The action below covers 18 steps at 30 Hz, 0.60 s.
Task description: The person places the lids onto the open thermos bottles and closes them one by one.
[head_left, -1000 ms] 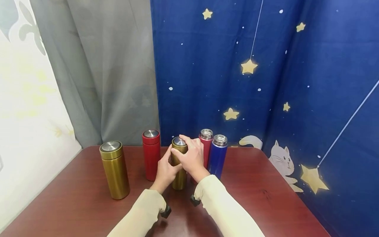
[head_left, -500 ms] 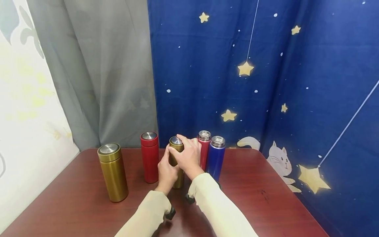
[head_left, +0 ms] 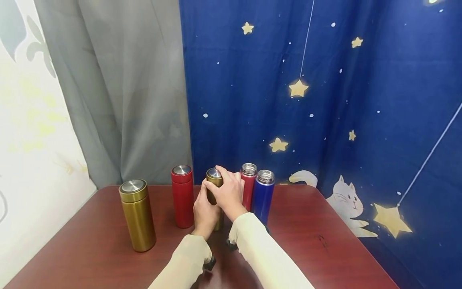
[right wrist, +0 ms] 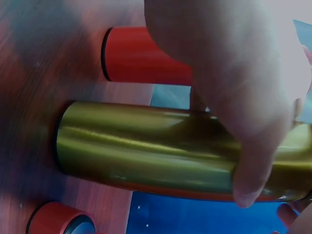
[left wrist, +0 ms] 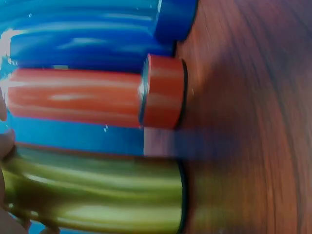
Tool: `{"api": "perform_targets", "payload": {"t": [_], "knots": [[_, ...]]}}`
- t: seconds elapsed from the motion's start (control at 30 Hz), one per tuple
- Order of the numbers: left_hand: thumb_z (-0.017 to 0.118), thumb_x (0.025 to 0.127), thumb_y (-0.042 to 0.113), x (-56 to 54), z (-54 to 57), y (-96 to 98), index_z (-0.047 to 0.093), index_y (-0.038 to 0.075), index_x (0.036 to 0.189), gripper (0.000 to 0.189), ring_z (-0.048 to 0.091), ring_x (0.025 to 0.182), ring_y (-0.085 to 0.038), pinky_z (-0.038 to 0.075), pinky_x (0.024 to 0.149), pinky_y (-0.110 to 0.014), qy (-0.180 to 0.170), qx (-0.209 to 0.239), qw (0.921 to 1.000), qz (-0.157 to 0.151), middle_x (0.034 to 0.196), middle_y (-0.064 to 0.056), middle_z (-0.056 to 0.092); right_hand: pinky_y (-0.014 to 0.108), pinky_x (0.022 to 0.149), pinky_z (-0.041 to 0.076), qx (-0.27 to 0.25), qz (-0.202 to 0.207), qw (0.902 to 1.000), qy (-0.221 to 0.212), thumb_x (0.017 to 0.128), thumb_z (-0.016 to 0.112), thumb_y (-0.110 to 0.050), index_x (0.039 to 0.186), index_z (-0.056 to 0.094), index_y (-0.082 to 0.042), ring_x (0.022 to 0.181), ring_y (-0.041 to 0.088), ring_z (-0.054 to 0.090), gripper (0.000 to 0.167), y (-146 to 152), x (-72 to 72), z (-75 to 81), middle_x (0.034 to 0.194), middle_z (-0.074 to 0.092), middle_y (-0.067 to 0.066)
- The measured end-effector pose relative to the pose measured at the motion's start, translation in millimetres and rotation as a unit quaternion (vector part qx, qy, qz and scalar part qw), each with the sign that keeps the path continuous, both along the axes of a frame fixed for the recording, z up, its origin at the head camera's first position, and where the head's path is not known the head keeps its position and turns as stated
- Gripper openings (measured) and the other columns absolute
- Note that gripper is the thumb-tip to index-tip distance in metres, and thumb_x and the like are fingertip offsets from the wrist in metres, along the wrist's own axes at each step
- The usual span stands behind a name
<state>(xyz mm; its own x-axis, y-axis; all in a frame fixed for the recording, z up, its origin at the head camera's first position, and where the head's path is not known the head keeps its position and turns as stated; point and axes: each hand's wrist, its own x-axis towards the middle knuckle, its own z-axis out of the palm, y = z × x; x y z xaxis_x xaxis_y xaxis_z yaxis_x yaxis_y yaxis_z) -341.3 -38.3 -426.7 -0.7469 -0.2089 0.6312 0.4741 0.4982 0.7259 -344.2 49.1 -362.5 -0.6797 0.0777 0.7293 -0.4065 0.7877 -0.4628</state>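
Note:
Between both hands a gold thermos bottle (right wrist: 146, 146) stands upright on the table. My left hand (head_left: 205, 210) grips its body, with the thumb wrapped across the side in the right wrist view. From above, my right hand (head_left: 231, 192) holds the steel-topped lid (head_left: 214, 173), thumb and fingers spread round its edge. Just right of the hands stand a red bottle (head_left: 248, 184) and a blue bottle (head_left: 264, 198), both without lids. A red lid (left wrist: 165, 92) and a blue lid (left wrist: 178, 19) sit before them in the left wrist view.
On the left side of the reddish-brown table (head_left: 90, 237) stand a lidded gold thermos (head_left: 138, 220) and a lidded red thermos (head_left: 182, 200). Behind the table's far edge hang a grey curtain (head_left: 144, 100) and a blue star-patterned curtain (head_left: 245, 92).
The head view has shifted slightly. My left hand has turned a little and covers more of the gold bottle's body; the right hand keeps its hold on the lid.

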Motion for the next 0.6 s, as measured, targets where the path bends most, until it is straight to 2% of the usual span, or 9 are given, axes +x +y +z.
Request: {"api": "perform_targets", "payload": {"t": [0.13, 0.3, 0.5, 0.6], "knots": [[0.084, 0.071, 0.017, -5.2, 2.3, -2.9, 0.040, 0.013, 0.146, 0.088, 0.058, 0.118, -0.034, 0.044, 0.099, -0.053, -0.007, -0.002, 0.9999, -0.013, 0.134, -0.014, 0.057, 0.043, 0.091, 0.044, -0.030, 0.041, 0.9975, -0.050, 0.082, 0.069, -0.054, 0.144, 0.047, -0.021, 0.109, 0.024, 0.051, 0.073, 3, 2.5, -0.5, 0.128, 0.061, 0.006], [0.083, 0.072, 0.015, -8.9, 8.6, -5.8, 0.037, 0.015, 0.147, 0.088, 0.057, 0.116, -0.035, 0.043, 0.099, -0.056, -0.039, -0.008, 0.9990, -0.021, 0.130, -0.015, 0.057, 0.046, 0.098, 0.046, -0.082, 0.106, 0.9858, -0.101, 0.084, 0.070, -0.048, 0.152, 0.032, -0.018, 0.119, 0.027, 0.051, 0.083, 15, 8.6, -6.9, 0.135, 0.054, 0.010], [0.084, 0.073, 0.019, -4.2, 18.5, -4.9, 0.033, 0.011, 0.147, 0.090, 0.057, 0.114, -0.038, 0.044, 0.096, -0.059, -0.083, -0.021, 0.9963, -0.007, 0.130, -0.017, 0.055, 0.047, 0.098, 0.046, -0.095, 0.169, 0.9727, -0.128, 0.086, 0.071, -0.042, 0.151, 0.032, -0.016, 0.119, 0.027, 0.055, 0.080, 38, 15.8, -20.2, 0.135, 0.056, 0.007], [0.084, 0.074, 0.021, -1.7, 16.9, -2.6, 0.028, 0.011, 0.149, 0.094, 0.054, 0.118, -0.038, 0.043, 0.097, -0.059, -0.089, -0.025, 0.9957, -0.004, 0.135, -0.017, 0.051, 0.048, 0.096, 0.048, -0.083, 0.190, 0.9682, -0.140, 0.089, 0.069, -0.040, 0.150, 0.036, -0.016, 0.117, 0.028, 0.057, 0.074, 50, 20.5, -28.5, 0.137, 0.056, 0.008]]}}
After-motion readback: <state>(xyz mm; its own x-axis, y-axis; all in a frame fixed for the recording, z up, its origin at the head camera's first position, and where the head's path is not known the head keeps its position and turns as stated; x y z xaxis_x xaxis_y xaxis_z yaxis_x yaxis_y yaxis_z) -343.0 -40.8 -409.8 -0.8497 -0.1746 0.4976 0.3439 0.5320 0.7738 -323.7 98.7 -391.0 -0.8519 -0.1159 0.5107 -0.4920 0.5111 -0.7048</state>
